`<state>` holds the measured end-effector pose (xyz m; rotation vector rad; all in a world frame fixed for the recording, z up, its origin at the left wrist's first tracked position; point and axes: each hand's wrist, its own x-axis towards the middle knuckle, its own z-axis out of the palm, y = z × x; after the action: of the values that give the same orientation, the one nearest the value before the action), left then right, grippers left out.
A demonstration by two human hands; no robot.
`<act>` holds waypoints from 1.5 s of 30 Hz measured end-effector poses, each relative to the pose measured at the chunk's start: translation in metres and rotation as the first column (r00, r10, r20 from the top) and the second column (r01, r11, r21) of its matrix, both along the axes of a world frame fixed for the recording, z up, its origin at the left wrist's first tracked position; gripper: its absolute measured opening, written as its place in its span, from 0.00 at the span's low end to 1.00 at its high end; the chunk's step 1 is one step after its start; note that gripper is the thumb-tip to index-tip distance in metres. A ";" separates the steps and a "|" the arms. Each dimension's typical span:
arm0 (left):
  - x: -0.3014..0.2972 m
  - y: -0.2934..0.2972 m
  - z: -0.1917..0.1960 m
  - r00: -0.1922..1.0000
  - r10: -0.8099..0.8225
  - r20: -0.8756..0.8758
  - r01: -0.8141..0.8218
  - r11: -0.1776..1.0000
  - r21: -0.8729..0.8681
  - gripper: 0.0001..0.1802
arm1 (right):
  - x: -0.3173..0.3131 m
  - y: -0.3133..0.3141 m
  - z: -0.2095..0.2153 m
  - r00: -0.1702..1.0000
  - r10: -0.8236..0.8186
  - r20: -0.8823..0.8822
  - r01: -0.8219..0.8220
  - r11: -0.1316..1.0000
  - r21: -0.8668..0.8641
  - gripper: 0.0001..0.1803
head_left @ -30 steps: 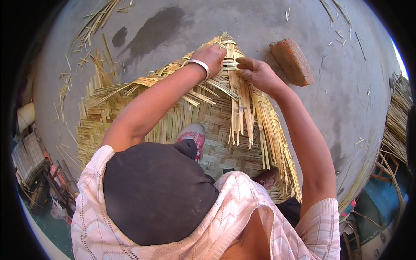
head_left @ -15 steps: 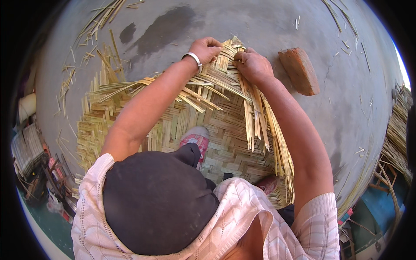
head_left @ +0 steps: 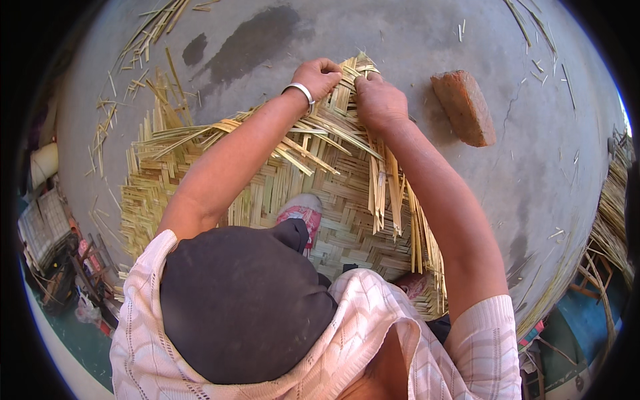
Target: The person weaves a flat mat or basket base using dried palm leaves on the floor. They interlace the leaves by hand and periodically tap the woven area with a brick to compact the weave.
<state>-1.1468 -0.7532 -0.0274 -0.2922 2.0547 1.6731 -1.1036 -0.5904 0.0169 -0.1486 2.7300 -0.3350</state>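
Observation:
A large herringbone mat [head_left: 341, 213] woven from pale split strips lies on the floor, its far corner [head_left: 347, 81] folded up to a point. Thumb and fingers of my left hand [head_left: 316, 77], with a metal bangle [head_left: 303, 92] at the wrist, pinch the left edge of that corner. Curled against its right edge, my right hand [head_left: 381, 103] grips the weave; the fingertips are partly hidden. Loose strip ends [head_left: 385, 190] hang back over the mat below my right hand. More strips [head_left: 193, 133] cross under my left forearm.
A reddish brick [head_left: 465, 108] rests on the concrete floor, right of my right hand. Cut strips [head_left: 148, 37] are scattered at the far left. My shoe [head_left: 301, 212] stands on the mat. Bundled stalks [head_left: 610, 207] lie along the right side, and assorted clutter [head_left: 60, 247] is at the left.
My right hand has shifted slightly left and its fingers have moved nearer the pointed corner. The hanging strips below it have swung a little left. My left hand keeps its pinch.

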 end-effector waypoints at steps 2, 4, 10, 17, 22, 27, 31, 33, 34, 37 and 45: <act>0.000 0.001 -0.003 1.000 0.006 0.003 -0.006 1.000 -0.015 0.08 | 0.004 -0.001 -0.004 0.999 -0.040 -0.028 0.040 0.999 -0.001 0.13; -0.001 0.001 -0.006 1.000 -0.014 -0.013 0.013 0.999 -0.030 0.08 | 0.008 -0.002 -0.007 0.993 -0.104 -0.055 0.103 0.994 -0.028 0.13; 0.002 0.000 -0.008 0.982 -0.133 -0.134 0.107 0.976 -0.190 0.09 | 0.006 -0.008 -0.004 0.959 -0.283 -0.019 0.281 0.957 -0.073 0.15; 0.009 0.007 -0.010 0.846 -0.407 -0.345 0.194 0.836 -0.512 0.15 | 0.014 0.021 0.003 0.978 -0.209 0.009 0.203 0.936 -0.288 0.18; 0.021 0.010 -0.002 0.798 -0.466 -0.382 0.173 0.784 -0.596 0.15 | 0.043 0.041 -0.011 0.966 -0.110 -0.236 0.031 0.948 -0.317 0.24; 0.027 0.011 0.005 0.759 -0.543 -0.361 0.164 0.695 -0.700 0.16 | 0.054 0.032 -0.014 0.977 -0.061 -0.206 0.010 0.970 -0.243 0.28; 0.028 0.014 0.002 0.709 -0.563 -0.424 0.144 0.705 -0.695 0.15 | 0.051 0.025 -0.005 0.981 -0.038 -0.188 0.005 0.985 -0.174 0.32; 0.028 0.013 0.001 0.708 -0.561 -0.430 0.140 0.707 -0.693 0.15 | 0.048 0.023 -0.003 0.988 -0.037 -0.151 0.014 0.989 -0.146 0.34; 0.027 0.013 0.001 0.711 -0.559 -0.427 0.141 0.709 -0.691 0.15 | 0.047 0.023 -0.002 0.991 -0.025 -0.128 0.005 0.989 -0.151 0.33; 0.027 0.011 0.001 0.701 -0.576 -0.421 0.172 0.710 -0.683 0.15 | 0.049 0.021 -0.003 0.990 -0.013 -0.142 -0.004 0.993 -0.120 0.32; 0.044 0.016 -0.006 0.578 -0.680 -0.451 0.063 0.589 -0.806 0.17 | 0.063 0.002 -0.021 0.961 0.063 -0.269 -0.059 0.998 0.022 0.31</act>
<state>-1.1025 -0.7373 -0.0330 0.7548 3.0110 0.5781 -1.0403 -0.5880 -0.0044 -0.2947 2.9881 -0.2977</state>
